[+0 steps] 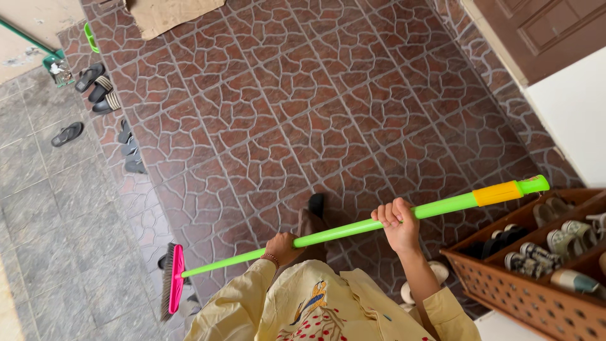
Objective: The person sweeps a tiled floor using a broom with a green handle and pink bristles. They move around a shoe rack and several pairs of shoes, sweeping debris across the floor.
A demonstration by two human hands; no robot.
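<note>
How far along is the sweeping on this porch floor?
The red-brown tiles look free of debris. Both hands, left and right, grip the green broom, its pink head at the tile edge. The grey paving beside it shows dusty patches.

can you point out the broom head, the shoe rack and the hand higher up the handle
broom head (172, 281), head view, on the pink block above the bristles
shoe rack (524, 287), head view, on its brown perforated front wall
right hand (399, 222), head view, on the fingers wrapped round the green handle
</note>
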